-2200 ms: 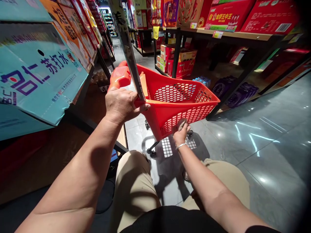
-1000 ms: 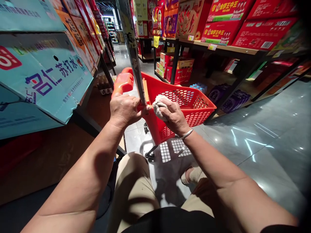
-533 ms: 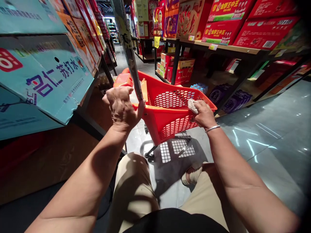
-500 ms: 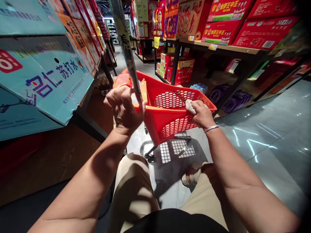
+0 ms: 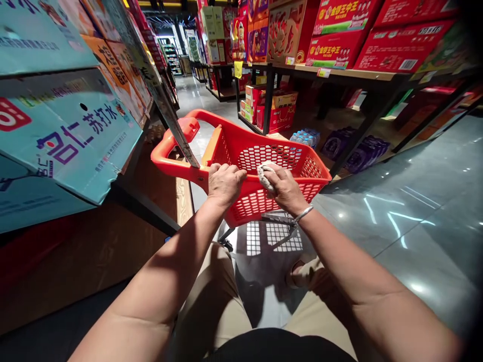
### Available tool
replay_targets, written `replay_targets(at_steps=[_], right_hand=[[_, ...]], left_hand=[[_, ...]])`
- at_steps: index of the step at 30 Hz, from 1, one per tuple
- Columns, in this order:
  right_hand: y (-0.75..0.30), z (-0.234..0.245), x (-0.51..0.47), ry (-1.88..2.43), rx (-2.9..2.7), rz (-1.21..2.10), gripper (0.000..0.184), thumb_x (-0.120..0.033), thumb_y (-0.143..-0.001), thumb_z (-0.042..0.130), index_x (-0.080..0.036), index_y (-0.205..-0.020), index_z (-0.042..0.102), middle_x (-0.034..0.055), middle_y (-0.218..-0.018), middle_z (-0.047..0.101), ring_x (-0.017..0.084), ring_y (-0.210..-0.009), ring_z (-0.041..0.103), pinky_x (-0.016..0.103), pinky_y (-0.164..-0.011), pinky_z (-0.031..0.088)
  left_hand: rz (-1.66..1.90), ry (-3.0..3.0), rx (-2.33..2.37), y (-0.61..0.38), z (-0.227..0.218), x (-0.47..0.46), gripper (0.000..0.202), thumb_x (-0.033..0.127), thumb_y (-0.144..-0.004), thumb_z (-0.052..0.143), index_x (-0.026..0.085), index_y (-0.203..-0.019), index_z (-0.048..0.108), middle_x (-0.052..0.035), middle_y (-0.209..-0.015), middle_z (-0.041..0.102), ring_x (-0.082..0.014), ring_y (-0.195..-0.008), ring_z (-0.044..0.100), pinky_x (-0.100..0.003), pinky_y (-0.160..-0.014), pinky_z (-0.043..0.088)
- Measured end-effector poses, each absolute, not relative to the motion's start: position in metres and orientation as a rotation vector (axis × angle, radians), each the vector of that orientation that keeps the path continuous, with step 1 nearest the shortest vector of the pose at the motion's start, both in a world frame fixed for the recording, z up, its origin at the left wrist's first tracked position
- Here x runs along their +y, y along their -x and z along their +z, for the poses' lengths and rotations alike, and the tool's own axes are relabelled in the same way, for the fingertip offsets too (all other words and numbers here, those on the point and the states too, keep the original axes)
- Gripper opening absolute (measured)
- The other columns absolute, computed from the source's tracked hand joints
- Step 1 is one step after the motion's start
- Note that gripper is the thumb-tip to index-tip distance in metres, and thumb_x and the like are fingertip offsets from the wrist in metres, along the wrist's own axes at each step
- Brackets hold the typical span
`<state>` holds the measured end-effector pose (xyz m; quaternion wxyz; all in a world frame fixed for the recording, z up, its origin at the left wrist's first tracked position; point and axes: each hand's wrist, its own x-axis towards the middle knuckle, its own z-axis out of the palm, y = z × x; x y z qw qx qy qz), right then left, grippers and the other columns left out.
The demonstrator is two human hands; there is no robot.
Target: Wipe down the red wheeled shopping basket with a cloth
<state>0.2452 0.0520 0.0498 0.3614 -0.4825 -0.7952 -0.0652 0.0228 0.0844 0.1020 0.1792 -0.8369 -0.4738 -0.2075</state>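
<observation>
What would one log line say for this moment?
left hand: grips cart rim | right hand: presses cloth on rim | around: shelves with boxes

Position: worn on the head, above the person's bent knees (image 5: 211, 301).
Direction: aimed forward and down, along a shop aisle (image 5: 396, 211).
Nearness: left hand (image 5: 225, 182), right hand (image 5: 285, 188) and red cart (image 5: 317, 188) are seen close by.
</observation>
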Motion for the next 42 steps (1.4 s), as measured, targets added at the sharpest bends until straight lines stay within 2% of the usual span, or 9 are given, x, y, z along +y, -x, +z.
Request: replay_targets(at_steps=[5, 10, 14, 17, 22, 28, 34, 39, 42], right_hand=[[-0.323, 0.033, 0.043, 1.466, -1.966, -0.201, 0.057, -0.013, -0.085, 0.061, -0.026, -0.14, 0.061, 0.0099, -0.156, 0.051, 0.032, -0.138, 0.052, 0.051, -0.113, 0.049], [-0.369, 0.028, 0.039, 1.683, -1.79, -0.21, 0.057, -0.019, -0.082, 0.064, -0.022, -0.139, 0.062, 0.0139, -0.15, 0.055, 0.035, -0.136, 0.055, 0.054, -0.113, 0.048], [-0.328, 0.034, 0.041, 1.639, -1.751, -0.227, 0.052, -0.014, -0.082, 0.06, -0.021, -0.134, 0.064, 0.0149, -0.148, 0.057, 0.035, -0.137, 0.054, 0.056, -0.113, 0.047], [-0.267, 0.047, 0.044, 1.421, -1.867, -0.17, 0.06, -0.009, -0.083, 0.057, -0.021, -0.142, 0.057, 0.0147, -0.151, 0.055, 0.033, -0.138, 0.053, 0.054, -0.115, 0.047], [-0.22, 0.067, 0.055, 1.17, -2.09, -0.021, 0.067, -0.005, -0.081, 0.058, -0.026, -0.145, 0.057, 0.0082, -0.157, 0.05, 0.028, -0.14, 0.05, 0.046, -0.116, 0.047], [-0.339, 0.06, 0.059, 1.465, -2.159, -0.076, 0.078, -0.004, -0.063, 0.062, -0.026, -0.138, 0.065, 0.0072, -0.145, 0.061, 0.031, -0.123, 0.06, 0.047, -0.106, 0.052], [-0.438, 0.046, 0.059, 1.847, -1.953, -0.084, 0.065, -0.012, -0.061, 0.062, -0.025, -0.123, 0.073, 0.008, -0.137, 0.064, 0.03, -0.113, 0.064, 0.043, -0.098, 0.055], [-0.394, 0.06, 0.072, 1.891, -2.034, -0.1, 0.057, -0.012, -0.064, 0.057, -0.024, -0.118, 0.073, 0.0085, -0.124, 0.07, 0.029, -0.103, 0.064, 0.042, -0.092, 0.053], [-0.347, 0.087, 0.086, 1.753, -2.16, 0.169, 0.05, -0.01, -0.065, 0.056, -0.023, -0.112, 0.068, 0.0075, -0.107, 0.073, 0.025, -0.096, 0.066, 0.037, -0.086, 0.054]], left_hand=[[-0.632, 2.371, -1.366, -0.017, 0.098, 0.09, 0.022, 0.043, -0.1, 0.061, 0.033, -0.104, 0.08, -0.0038, -0.091, 0.074, -0.0244, -0.09, 0.059, -0.047, -0.094, 0.036], [-0.659, 2.359, -1.372, -0.024, 0.096, 0.089, 0.023, 0.042, -0.1, 0.061, 0.03, -0.091, 0.079, -0.0039, -0.088, 0.072, -0.0241, -0.09, 0.058, -0.046, -0.093, 0.035], [-0.633, 2.351, -1.384, -0.031, 0.097, 0.085, 0.025, 0.041, -0.101, 0.058, 0.029, -0.092, 0.078, -0.0045, -0.089, 0.073, -0.0253, -0.09, 0.058, -0.048, -0.093, 0.035], [-0.636, 2.346, -1.368, -0.034, 0.097, 0.081, 0.027, 0.04, -0.102, 0.055, 0.029, -0.094, 0.078, -0.0054, -0.091, 0.074, -0.0261, -0.091, 0.059, -0.048, -0.093, 0.035], [-0.615, 2.36, -1.301, -0.029, 0.097, 0.08, 0.027, 0.04, -0.102, 0.055, 0.028, -0.107, 0.078, -0.0072, -0.093, 0.073, -0.0279, -0.095, 0.059, -0.048, -0.093, 0.035], [-0.598, 2.363, -1.353, -0.022, 0.098, 0.09, 0.026, 0.05, -0.097, 0.063, 0.028, -0.094, 0.078, -0.0053, -0.094, 0.071, -0.0268, -0.096, 0.057, -0.048, -0.096, 0.035], [-0.695, 2.398, -1.379, -0.027, 0.096, 0.102, 0.03, 0.045, -0.101, 0.056, 0.028, -0.088, 0.076, -0.0053, -0.09, 0.069, -0.0259, -0.095, 0.056, -0.051, -0.097, 0.035], [-0.697, 2.418, -1.343, -0.028, 0.093, 0.101, 0.027, 0.038, -0.101, 0.054, 0.025, -0.092, 0.076, -0.008, -0.095, 0.07, -0.0284, -0.097, 0.056, -0.052, -0.098, 0.035], [-0.691, 2.415, -1.33, -0.025, 0.092, 0.099, 0.022, 0.034, -0.099, 0.056, 0.025, -0.104, 0.074, -0.0084, -0.1, 0.072, -0.0294, -0.1, 0.057, -0.052, -0.1, 0.035]])
